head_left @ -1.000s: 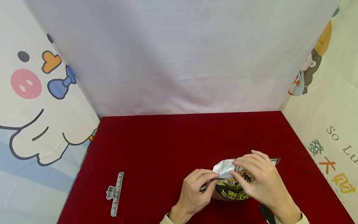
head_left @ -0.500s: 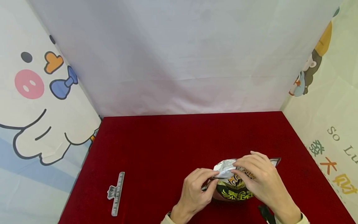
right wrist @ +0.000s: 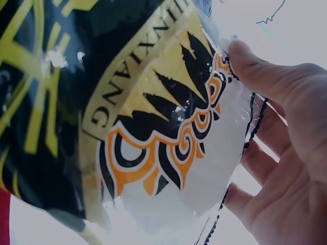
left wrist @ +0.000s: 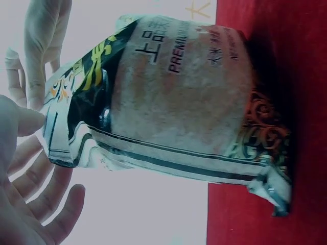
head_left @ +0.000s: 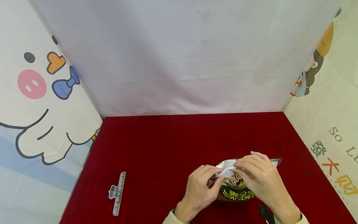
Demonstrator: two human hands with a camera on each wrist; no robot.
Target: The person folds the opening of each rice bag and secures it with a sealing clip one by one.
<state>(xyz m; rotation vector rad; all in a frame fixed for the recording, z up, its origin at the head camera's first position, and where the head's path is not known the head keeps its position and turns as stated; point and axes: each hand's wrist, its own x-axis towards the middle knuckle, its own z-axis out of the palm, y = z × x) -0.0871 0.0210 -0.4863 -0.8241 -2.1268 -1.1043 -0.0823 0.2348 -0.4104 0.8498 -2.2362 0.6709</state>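
A plastic bag of rice [head_left: 237, 192], printed in black, yellow and orange, stands upright on the red cloth. My left hand [head_left: 200, 188] pinches its white top edge between thumb and index finger. Close beside it, the right hand [head_left: 260, 177] pinches the same edge and covers part of the bag's right side. In the left wrist view the rice bag [left wrist: 179, 97] shows a see-through panel with grains behind it, and the left hand's [left wrist: 30, 184] other fingers spread out. The right wrist view has the right thumb [right wrist: 260, 69] on the bag's top edge.
A clear clip [head_left: 118, 193] with a piano-key pattern lies on the red tabletop [head_left: 156, 149] at the left. Partly hidden by the right wrist is a small black object [head_left: 265, 213]. Printed cloth walls enclose the left, back and right.
My left hand has slid a little to the right along the bag's top edge, closer to the right hand. The right hand stays in place. The head view has shifted slightly.
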